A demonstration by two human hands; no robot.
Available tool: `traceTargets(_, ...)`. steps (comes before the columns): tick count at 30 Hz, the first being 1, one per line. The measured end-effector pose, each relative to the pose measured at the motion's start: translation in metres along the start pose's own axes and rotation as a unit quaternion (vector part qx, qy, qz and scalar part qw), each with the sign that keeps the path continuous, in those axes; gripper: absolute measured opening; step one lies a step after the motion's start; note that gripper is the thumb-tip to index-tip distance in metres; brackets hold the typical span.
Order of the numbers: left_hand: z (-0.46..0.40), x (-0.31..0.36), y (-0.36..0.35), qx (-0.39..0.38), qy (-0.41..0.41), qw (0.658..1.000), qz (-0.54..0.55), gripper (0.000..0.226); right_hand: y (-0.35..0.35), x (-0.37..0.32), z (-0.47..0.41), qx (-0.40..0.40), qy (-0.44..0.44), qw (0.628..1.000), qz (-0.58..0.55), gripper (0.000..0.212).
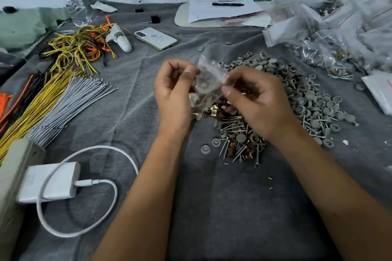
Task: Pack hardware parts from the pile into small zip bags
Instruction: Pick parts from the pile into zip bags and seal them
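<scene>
Head view, centre of frame. A small clear zip bag [206, 82] was held up between both hands, just above the near-left edge of the hardware pile [275, 101]. The left hand [172, 91] pinched the bag's left edge between thumb and curled fingers; the right hand [256, 99] pinched its right side, fingers curled. Both grips were narrow and closed on the bag. Judgement: holding it by two opposite edges served either to keep the mouth spread for filling or to press the zip; which one could not be told, as the bag was blurred. Grey caps appeared to sit inside it already, with more parts low in the bag.

The pile lay on the grey cloth of the table [212, 207], centre right: grey round caps [314, 99] farther back, brass clips [214, 110] under the bag, screws [239, 150] nearest the person. Keeping the bag directly over the pile likely shortened each reach.

Surroundings: filled bags [331, 63] heaped at upper right; a phone [156, 38] upper centre; a pen [228, 4] on paper at top; a water bottle [72, 0] upper left; yellow wires [78, 48] and grey cable ties [70, 104] at left; a white charger [49, 182] with its cable at lower left.

Obstructions: nothing lay between hands and pile. Loose caps near the front edge could scatter if brushed.
</scene>
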State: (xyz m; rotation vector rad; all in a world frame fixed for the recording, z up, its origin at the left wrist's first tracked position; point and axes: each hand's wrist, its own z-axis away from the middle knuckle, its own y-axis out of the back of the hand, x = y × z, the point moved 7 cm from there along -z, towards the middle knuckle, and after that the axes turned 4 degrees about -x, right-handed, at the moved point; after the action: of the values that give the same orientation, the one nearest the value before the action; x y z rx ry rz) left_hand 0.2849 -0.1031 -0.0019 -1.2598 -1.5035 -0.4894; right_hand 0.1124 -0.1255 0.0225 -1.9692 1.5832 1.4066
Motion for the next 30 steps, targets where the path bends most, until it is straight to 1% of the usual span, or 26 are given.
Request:
traceTargets(1, -0.001, -0.002, 0.004, 0.009, 0.003, 1.0, -0.004, 0.005, 0.005, -0.001, -0.001, 0.01, -0.005, 0.998, -0.066, 0.012)
traceTargets(2, -0.001, -0.006, 0.005, 0.002, 0.02, 1.0, 0.0, 0.014, 0.011, -0.002, -0.001, 0.02, -0.005, 0.992, -0.127, 0.014)
traceTargets(3, -0.001, -0.012, 0.002, -0.021, 0.047, 0.999, 0.001, 0.028, 0.015, -0.003, -0.002, 0.028, -0.008, 0.982, -0.189, 0.017)
traceTargets(5, 0.003, -0.02, -0.011, -0.1, 0.1, 0.99, -0.021, 0.055, 0.023, -0.003, -0.004, 0.045, -0.027, 0.949, -0.311, 0.021)
traceTargets(6, 0.006, -0.023, -0.02, -0.138, 0.121, 0.983, -0.026, 0.061, 0.027, -0.002, -0.006, 0.062, -0.038, 0.934, -0.35, 0.022)
traceTargets(7, 0.01, -0.026, -0.027, -0.169, 0.135, 0.976, -0.024, 0.061, 0.032, 0.001, -0.006, 0.084, -0.05, 0.924, -0.371, 0.022)
traceTargets(8, 0.014, -0.027, -0.033, -0.193, 0.144, 0.97, -0.023, 0.055, 0.037, 0.003, -0.005, 0.108, -0.061, 0.918, -0.376, 0.021)
traceTargets(11, 0.023, -0.03, -0.044, -0.245, 0.159, 0.955, -0.058, 0.025, 0.05, 0.014, -0.002, 0.174, -0.097, 0.917, -0.345, 0.019)
traceTargets(13, 0.028, -0.034, -0.047, -0.265, 0.178, 0.946, -0.056, 0.013, 0.058, 0.022, 0.001, 0.213, -0.121, 0.919, -0.309, 0.014)
traceTargets(14, 0.03, -0.034, -0.048, -0.267, 0.19, 0.944, -0.047, 0.012, 0.06, 0.025, 0.002, 0.224, -0.135, 0.92, -0.291, 0.011)
traceTargets(15, 0.03, -0.034, -0.049, -0.261, 0.201, 0.943, -0.04, 0.018, 0.061, 0.029, 0.003, 0.226, -0.154, 0.921, -0.279, 0.01)
traceTargets(18, 0.03, -0.033, -0.051, -0.241, 0.222, 0.945, 0.004, 0.027, 0.056, 0.045, 0.006, 0.19, -0.231, 0.922, -0.247, 0.024)
traceTargets(19, 0.031, -0.034, -0.052, -0.238, 0.23, 0.943, 0.022, 0.028, 0.054, 0.047, 0.007, 0.171, -0.245, 0.927, -0.226, 0.022)
traceTargets(21, 0.031, -0.034, -0.054, -0.245, 0.239, 0.939, 0.043, 0.03, 0.051, 0.047, 0.007, 0.148, -0.24, 0.941, -0.188, 0.013)
traceTargets(25, 0.034, -0.034, -0.054, -0.275, 0.252, 0.927, 0.042, 0.031, 0.056, 0.041, 0.006, 0.172, -0.196, 0.957, -0.123, 0.016)
traceTargets(28, 0.033, -0.036, -0.051, -0.277, 0.265, 0.923, 0.029, 0.041, 0.057, 0.04, 0.006, 0.185, -0.184, 0.959, -0.112, 0.019)
traceTargets(29, 0.033, -0.036, -0.049, -0.279, 0.265, 0.923, 0.022, 0.041, 0.059, 0.039, 0.007, 0.191, -0.18, 0.959, -0.103, 0.019)
traceTargets(30, 0.033, -0.036, -0.049, -0.282, 0.262, 0.923, 0.014, 0.036, 0.06, 0.038, 0.007, 0.198, -0.172, 0.961, -0.09, 0.018)
